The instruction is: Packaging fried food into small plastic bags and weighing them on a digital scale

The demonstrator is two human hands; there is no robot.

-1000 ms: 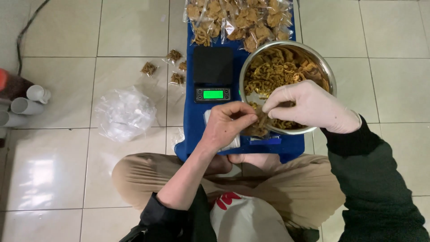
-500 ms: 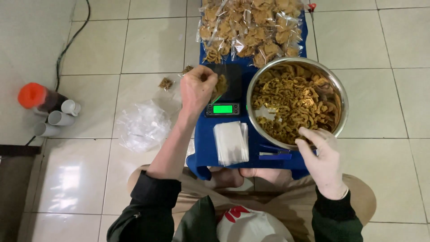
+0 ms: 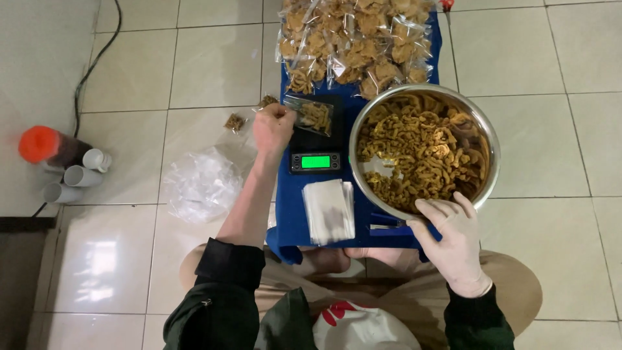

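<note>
Lying on the floor at far left are an orange-capped bottle and a crumpled plastic sheet. Right of it, the left hand pinches a small snack bag at its corner, over the scale on the blue counter. Farther right, the gloved right hand rests open, fingers spread, against the rim of the snack-filled bowl.

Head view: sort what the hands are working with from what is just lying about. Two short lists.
In use:
- left hand holding small clear filled snack bag over black digital scale
- gloved right hand at rim of round steel bowl of fried snacks
- stack of empty clear bags

Lying about:
- orange-capped bottle
- white cups
- crumpled plastic sheet
</note>
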